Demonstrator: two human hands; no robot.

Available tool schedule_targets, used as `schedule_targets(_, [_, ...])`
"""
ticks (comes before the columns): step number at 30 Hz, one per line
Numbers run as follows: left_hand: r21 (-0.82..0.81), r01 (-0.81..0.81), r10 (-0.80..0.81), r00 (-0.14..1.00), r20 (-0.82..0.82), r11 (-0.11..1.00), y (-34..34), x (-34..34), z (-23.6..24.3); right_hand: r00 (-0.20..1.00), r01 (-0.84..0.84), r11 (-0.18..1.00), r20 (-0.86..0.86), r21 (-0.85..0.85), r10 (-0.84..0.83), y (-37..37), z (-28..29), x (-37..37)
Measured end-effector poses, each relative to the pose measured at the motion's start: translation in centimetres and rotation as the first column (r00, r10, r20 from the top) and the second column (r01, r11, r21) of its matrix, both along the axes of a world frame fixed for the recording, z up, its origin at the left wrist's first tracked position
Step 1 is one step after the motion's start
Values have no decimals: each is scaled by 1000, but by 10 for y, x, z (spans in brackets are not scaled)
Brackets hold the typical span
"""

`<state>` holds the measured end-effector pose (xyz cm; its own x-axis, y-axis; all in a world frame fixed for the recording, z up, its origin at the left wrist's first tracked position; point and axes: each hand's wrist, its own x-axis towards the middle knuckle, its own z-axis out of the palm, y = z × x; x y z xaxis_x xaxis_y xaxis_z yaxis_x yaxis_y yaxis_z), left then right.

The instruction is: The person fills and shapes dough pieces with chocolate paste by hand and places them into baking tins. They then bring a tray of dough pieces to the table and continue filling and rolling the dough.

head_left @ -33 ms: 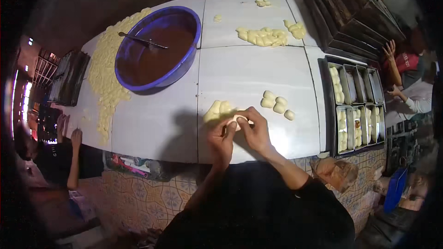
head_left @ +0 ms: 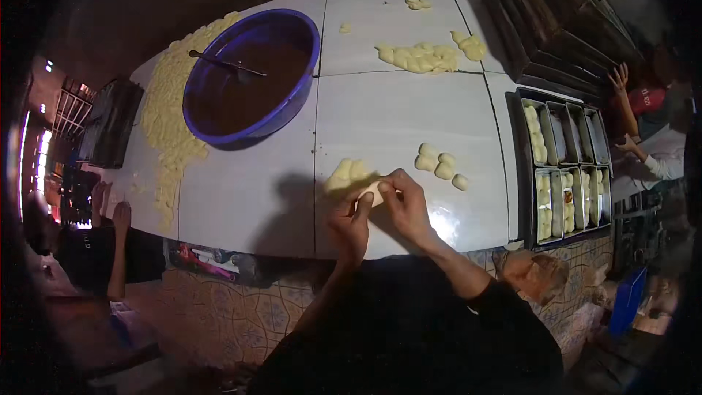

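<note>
Both my hands meet over the near edge of the white table, closed on one small piece of pale dough (head_left: 377, 193). My left hand (head_left: 351, 221) pinches it from the left, and my right hand (head_left: 406, 208) pinches it from the right, thumbs close together. The fingers hide part of this piece. Just beyond my left hand lie some pale dough lumps (head_left: 349, 172), unshaped. To the right of my right hand sits a small group of smooth, rounded dough balls (head_left: 443, 166).
A blue basin (head_left: 252, 132) of brown filling with a spoon (head_left: 227, 64) stands at the left, beside many dough pieces (head_left: 164, 113). More dough (head_left: 417, 57) lies farther back. Metal baking tins (head_left: 563, 128), several holding dough balls, line the right. Co-workers' hands (head_left: 121, 216) show at both sides.
The dough between my hands looks more drawn out and flattened, and my right fingers have shifted slightly on it. Both hands stay in nearly the same place.
</note>
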<state>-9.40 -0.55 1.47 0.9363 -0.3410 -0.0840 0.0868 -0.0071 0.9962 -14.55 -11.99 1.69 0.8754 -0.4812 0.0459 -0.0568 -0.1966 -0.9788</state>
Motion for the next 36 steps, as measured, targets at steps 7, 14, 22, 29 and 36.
schedule_targets(7, [-534,60,-340,828,-445,843,8,24,-9,935,-237,959,234,-153,268,6,-9,26])
schedule_targets(14, [-940,-128,-714,620,-326,318,-16,111,11,892,-404,771,399,493,212,-38,-47,46])
schedule_targets(22, [754,56,-210,971,110,654,-31,346,10,911,-365,754,378,547,166,-26,-75,55])
schedule_targets(29, [665,-90,-201,915,348,741,-42,285,17,964,-121,759,259,639,-65,-28,-76,61])
schedule_targets(36, [-250,-83,-56,862,-504,965,-18,107,7,1000,-3,452,14,892,-20,-10,-55,74])
